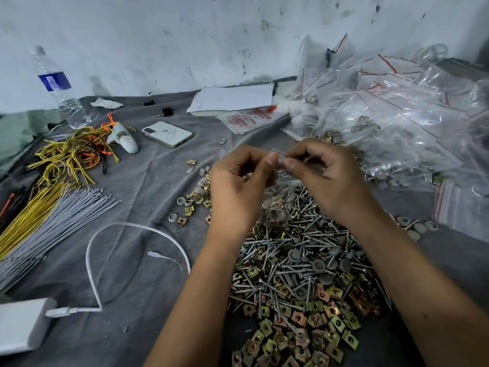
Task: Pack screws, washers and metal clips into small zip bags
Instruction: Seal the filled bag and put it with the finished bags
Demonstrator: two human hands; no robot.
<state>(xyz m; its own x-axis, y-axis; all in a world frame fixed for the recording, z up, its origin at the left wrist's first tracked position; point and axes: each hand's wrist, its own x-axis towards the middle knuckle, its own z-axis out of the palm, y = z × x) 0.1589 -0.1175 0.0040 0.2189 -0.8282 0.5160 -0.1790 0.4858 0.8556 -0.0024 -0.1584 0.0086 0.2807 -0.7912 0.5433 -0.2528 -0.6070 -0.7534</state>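
Observation:
A small clear zip bag (276, 205) holding screws, washers and clips hangs between my hands above the pile. My left hand (238, 192) pinches its top edge on the left and my right hand (325, 178) pinches it on the right, fingertips almost meeting. Below them lies a heap of silver screws (296, 250) mixed with grey washers (295, 256). Brass-coloured metal clips (299, 337) spread out nearer to me. More washers and clips (194, 200) lie scattered to the left of my left hand.
A mound of filled zip bags (397, 123) rises at the right, with empty bags (460, 205) beside it. A phone (167, 133), water bottle (57, 88), papers (232, 98), yellow wires (71, 154), grey cable ties (53, 221) and a white charger (22, 325) with cable occupy the left.

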